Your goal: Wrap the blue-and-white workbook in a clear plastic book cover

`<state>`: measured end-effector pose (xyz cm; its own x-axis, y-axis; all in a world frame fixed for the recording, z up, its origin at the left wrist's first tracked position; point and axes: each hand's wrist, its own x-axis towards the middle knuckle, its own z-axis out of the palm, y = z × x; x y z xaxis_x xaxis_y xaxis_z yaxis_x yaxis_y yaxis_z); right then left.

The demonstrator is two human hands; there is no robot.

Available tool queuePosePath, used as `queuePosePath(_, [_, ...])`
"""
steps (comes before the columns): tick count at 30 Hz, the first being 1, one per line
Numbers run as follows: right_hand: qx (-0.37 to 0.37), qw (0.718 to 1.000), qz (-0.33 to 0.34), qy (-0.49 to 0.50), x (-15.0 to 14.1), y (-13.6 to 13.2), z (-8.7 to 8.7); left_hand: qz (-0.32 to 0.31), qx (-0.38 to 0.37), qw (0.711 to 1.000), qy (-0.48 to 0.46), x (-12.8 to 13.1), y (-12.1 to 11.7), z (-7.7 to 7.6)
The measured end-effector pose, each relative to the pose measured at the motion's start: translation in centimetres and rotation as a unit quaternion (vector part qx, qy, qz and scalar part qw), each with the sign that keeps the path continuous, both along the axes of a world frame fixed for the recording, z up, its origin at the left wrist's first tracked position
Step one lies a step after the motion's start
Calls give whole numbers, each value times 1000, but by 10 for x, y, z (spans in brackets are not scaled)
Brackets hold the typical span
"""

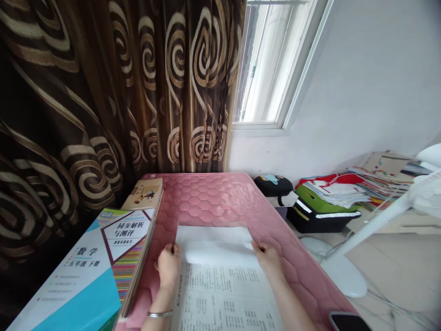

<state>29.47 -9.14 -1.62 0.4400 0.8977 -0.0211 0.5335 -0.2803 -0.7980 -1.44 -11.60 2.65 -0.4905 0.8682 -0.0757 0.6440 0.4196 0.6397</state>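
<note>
Left hand (168,265) near book stack (91,271)

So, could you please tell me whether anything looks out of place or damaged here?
Mainly the loose papers by the wall: they lie in an uneven heap on the green-and-black box. A pale patch on the pink cover may only be glare.

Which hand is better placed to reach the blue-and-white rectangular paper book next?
Probably the left hand: it's nearer the book. The right hand is across the white printed paper.
</note>
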Motion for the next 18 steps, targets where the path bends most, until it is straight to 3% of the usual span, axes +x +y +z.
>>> queuePosePath(5, [-54, 997, 0, -47, -6, 1, 8, -4, -10, 999, 31, 1, 0, -2])
queuePosePath(10, [-54, 996, -8, -77, -8, -2, 14, -8, -17, 999, 40, 2, 0, -1])
queuePosePath(18, [-18, 1000, 6, 11, 2, -8, 4, 3, -31, 998, 47, 6, 2, -1])
